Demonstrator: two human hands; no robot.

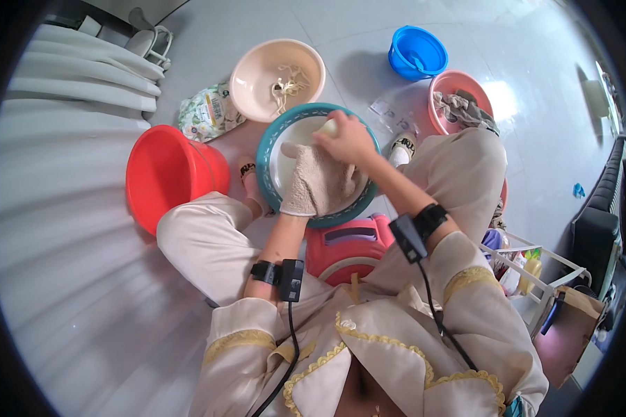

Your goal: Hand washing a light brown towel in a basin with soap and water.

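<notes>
A beige terry-cloth mitt (318,180) covers my left hand up to the wrist, so its fingers are hidden. Its thumb-like part points to the left. My right hand (350,139) grips a pale rounded bar that looks like soap (329,128), just beyond the mitt. Both hands are over a teal-rimmed basin (267,180) with a white inside, and whitish liquid seems to lie in it. Part of the basin's interior is hidden by the mitt and my forearms.
A red bucket (159,177) lies tipped at the left. Beyond stand a cream basin (248,78) holding pale straps, a blue bucket (409,44), and a pink basin (451,78) with cloths. A pink plastic stool (344,250) is between my legs; a white rack (548,281) is at the right.
</notes>
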